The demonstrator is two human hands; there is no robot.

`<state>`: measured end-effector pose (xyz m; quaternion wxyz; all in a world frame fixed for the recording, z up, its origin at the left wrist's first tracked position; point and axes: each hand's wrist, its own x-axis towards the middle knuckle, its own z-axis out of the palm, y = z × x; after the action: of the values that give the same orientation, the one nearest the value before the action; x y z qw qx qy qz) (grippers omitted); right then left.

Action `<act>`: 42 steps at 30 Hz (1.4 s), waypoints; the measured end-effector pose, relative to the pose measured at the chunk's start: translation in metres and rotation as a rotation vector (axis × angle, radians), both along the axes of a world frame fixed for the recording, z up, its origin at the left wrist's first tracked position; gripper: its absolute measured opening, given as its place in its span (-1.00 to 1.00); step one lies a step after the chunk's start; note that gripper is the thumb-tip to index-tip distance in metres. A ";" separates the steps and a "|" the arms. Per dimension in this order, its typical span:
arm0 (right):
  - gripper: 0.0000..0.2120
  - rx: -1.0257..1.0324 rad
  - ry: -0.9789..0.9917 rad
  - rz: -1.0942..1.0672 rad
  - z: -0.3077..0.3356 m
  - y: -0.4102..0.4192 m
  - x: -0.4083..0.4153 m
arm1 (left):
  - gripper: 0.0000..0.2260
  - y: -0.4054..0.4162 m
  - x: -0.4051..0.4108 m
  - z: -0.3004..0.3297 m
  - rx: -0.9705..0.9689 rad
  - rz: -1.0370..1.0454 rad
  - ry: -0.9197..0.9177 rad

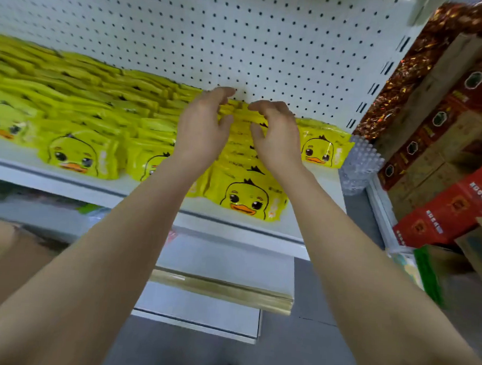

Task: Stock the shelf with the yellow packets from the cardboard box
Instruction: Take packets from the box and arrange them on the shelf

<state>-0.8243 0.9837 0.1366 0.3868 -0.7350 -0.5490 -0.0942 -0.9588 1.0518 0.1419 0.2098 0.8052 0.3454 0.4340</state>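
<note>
- Forearms reach up from the bottom of the view toward the white shelf (65, 180), and a brown cardboard box (1, 252) sits low on the left with its inside out of sight, so what's left in it can't be told.
- Shelf edge next: a front row of yellow packets (247, 197) with duck faces stands close to the lip, row after row running back on the left.
- Stocking looks well along by my read; most of the shelf is yellow, with a thinner patch by the right end.
- Left hand (201, 126) and right hand (276, 133) hover over the middle column of packets, fingers loosely curled, gripping nothing that shows.
- Packets lie just under and between the fingertips, seemingly being tidied; actual contact is hard to tell.
- Pegboard (243, 33) closes the back, red boxes (449, 124) stacked off right.
</note>
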 end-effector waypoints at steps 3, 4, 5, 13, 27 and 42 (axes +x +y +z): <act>-0.66 0.030 -0.016 0.079 -0.004 0.019 -0.079 | -0.58 0.013 -0.081 -0.005 0.007 0.040 -0.021; -0.67 0.036 -0.013 0.106 -0.007 0.026 -0.108 | -0.59 0.017 -0.110 -0.007 0.013 0.062 -0.016; -0.67 0.041 -0.006 0.132 -0.011 0.033 -0.137 | -0.59 0.020 -0.139 -0.010 0.021 0.086 -0.006; -0.70 -0.058 0.004 0.362 -0.069 0.084 -0.357 | -0.64 0.044 -0.366 -0.061 -0.092 0.345 0.157; -0.54 -0.938 -0.174 0.831 -0.214 0.147 -0.548 | -0.45 0.052 -0.583 -0.231 -0.760 0.569 0.577; -0.36 -1.292 -0.168 0.934 -0.306 0.160 -0.619 | -0.68 0.079 -0.628 -0.314 -1.105 0.279 0.814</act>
<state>-1.4431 1.1440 -0.1694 -0.1583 -0.4983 -0.7733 0.3587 -1.5868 1.1303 -0.1720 0.3850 0.6273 0.6666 -0.1182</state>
